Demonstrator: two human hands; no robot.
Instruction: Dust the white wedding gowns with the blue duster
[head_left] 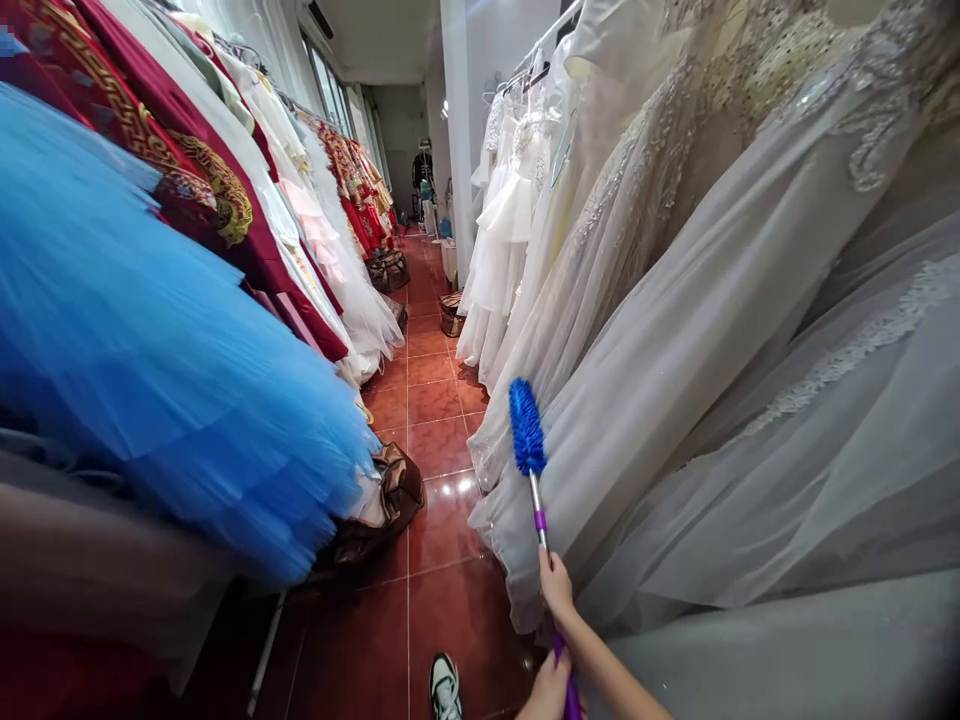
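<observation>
A duster (527, 428) with a fluffy blue head, a silver shaft and a purple handle points away from me. My right hand (556, 587) is wrapped around its shaft below the purple collar. Lower down, my left hand (551, 688) grips the purple handle near the bottom edge of the view. The blue head is up against the skirt of a white gown (600, 450) hanging on the right; whether it presses into the fabric I cannot tell.
White gowns hang from a rail (547, 35) on the right. On the left hang a blue tulle dress (172, 350) and red embroidered garments (217, 190). A brown bag (401, 490) sits on the red tiled floor (442, 530). My shoe (445, 688) shows at the bottom.
</observation>
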